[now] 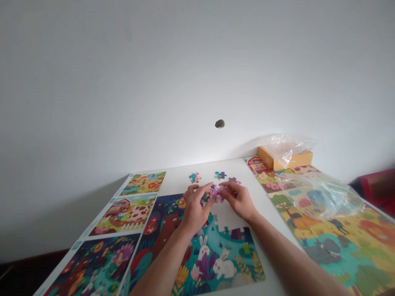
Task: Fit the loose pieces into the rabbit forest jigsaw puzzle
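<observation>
My left hand (197, 205) and my right hand (239, 200) meet over the upper part of a partly joined jigsaw puzzle (214, 242) with rabbits, a bear and dark foliage. Between their fingertips is a purple puzzle piece (218, 194), pinched from both sides; my fingers cover its edges, and I cannot tell whether it is one piece or two joined. Bare white table shows in a gap at the puzzle's upper right. Beyond my hands lie a teal and pink loose piece (195, 177), a blue loose piece (220, 175) and a purple loose piece (235, 180).
Three picture sheets (125, 216) line the table's left side. On the right lies a safari puzzle (336, 246), with a clear plastic bag (327, 201) over part of it. An orange box (293, 159) bearing another plastic bag (285, 146) stands by the wall (154, 102).
</observation>
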Demonstrator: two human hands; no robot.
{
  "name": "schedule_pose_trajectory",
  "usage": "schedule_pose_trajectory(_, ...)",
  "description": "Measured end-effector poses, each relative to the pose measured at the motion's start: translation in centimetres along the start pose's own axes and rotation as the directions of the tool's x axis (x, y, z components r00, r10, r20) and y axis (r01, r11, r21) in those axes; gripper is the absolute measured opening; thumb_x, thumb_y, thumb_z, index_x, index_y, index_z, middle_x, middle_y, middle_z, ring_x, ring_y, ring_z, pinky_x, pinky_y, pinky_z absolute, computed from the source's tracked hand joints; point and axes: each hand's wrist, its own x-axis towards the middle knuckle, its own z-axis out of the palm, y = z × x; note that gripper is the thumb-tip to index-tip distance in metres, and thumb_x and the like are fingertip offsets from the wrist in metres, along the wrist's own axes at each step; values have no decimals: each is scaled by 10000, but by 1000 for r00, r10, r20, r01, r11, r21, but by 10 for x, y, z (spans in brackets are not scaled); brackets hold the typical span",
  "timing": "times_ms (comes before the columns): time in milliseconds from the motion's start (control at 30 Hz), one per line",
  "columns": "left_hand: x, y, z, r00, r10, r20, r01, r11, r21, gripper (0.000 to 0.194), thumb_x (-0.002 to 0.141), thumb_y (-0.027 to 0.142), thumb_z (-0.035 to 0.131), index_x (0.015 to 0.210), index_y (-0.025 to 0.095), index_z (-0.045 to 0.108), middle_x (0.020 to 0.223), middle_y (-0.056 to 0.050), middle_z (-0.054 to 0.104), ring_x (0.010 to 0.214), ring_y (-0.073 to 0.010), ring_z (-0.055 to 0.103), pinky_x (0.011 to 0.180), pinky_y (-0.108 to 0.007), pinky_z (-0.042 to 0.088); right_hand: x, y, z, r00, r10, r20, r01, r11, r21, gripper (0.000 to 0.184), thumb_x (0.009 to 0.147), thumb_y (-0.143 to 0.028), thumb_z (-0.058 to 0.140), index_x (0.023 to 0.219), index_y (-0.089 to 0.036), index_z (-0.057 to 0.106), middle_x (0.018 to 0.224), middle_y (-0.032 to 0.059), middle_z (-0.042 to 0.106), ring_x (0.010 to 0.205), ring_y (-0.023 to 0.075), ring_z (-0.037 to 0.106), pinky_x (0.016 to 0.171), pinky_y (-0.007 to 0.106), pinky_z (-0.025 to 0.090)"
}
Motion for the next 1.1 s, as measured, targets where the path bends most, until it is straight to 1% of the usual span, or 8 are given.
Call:
schedule_pose_trajectory(133, 2, 5, -4, 999, 21, -45, -22, 999, -34, 595, 823, 151, 629, 1378, 272, 451, 1244, -76, 625, 1180, -296, 506, 1017, -493, 392, 1, -1, -1, 1000, 12, 10, -12, 1000, -7, 290, 873, -343, 579, 1082, -176, 691, 674, 10, 647, 573, 136, 535, 559, 247, 418)
schedule_pose_trajectory(233, 2, 8, -6, 999, 43, 7, -43, 999, -30, 650, 807, 105, 618, 1398, 298, 427, 1359, -54, 561, 1248, -290, 456, 1064, -493, 356, 1, -1, -1, 1000, 4, 22, -4, 1000, -20, 291, 881, -342, 572, 1095, -186, 693, 683, 11, 647, 579, 136, 529, 563, 250, 413)
schedule_pose_trajectory(333, 2, 9, -6, 998, 51, 41, -50, 998, -22, 616, 799, 71, 597, 1357, 302, 473, 1312, -36, 599, 1202, -276, 485, 1060, -480, 358, 0, -1, 0, 1000, 7, 23, -6, 1000, -28, 289, 884, -342, 569, 1097, -189, 692, 698, 15, 655, 588, 138, 531, 573, 254, 416)
schedule_pose_trajectory(533, 1, 6, -5, 998, 64, 18, -64, 998, -30, 576, 814, 70, 576, 1336, 295, 485, 1290, -27, 611, 1202, -257, 486, 1064, -454, 366, 1, 0, 1, 1000, 16, 20, -15, 1000, -16, 291, 871, -338, 583, 1092, -185, 692, 692, 12, 658, 585, 137, 536, 570, 251, 415)
schedule_pose_trajectory(667, 1, 4, -5, 999, 49, 16, -49, 999, -13, 559, 813, 82, 588, 1323, 292, 501, 1281, -32, 615, 1183, -268, 496, 1057, -465, 364, 1, 0, 1, 1000, 15, 2, -15, 1000, -14, 287, 868, -304, 561, 1090, -174, 688, 673, 8, 652, 585, 139, 546, 571, 249, 420)
schedule_pose_trajectory(867, 2, 3, -4, 1000, 15, -7, -15, 1000, 16, 563, 786, 70, 598, 1305, 275, 523, 1282, -33, 605, 1184, -268, 489, 1048, -449, 358, 2, 1, -2, 993, 75, -86, -78, 996, -35, 272, 851, -255, 499, 1019, -168, 694, 666, 12, 674, 621, 158, 610, 609, 255, 452)
schedule_pose_trajectory(967, 2, 3, -4, 1000, -3, -9, 3, 999, 39, 573, 778, 67, 603, 1306, 273, 521, 1273, -22, 612, 1168, -261, 487, 1039, -433, 353, 2, 3, -3, 983, 99, -157, -108, 993, -49, 267, 857, -262, 471, 977, -168, 690, 656, 10, 666, 610, 158, 609, 610, 256, 451)
schedule_pose_trajectory(1100, 1, 3, -4, 1000, -19, 16, 18, 998, 54, 569, 779, 87, 613, 1308, 277, 520, 1263, -17, 624, 1159, -273, 476, 1028, -440, 342, 2, 4, -4, 975, 113, -192, -127, 990, -64, 261, 847, -251, 464, 966, -169, 682, 647, 3, 655, 588, 153, 594, 600, 252, 445)
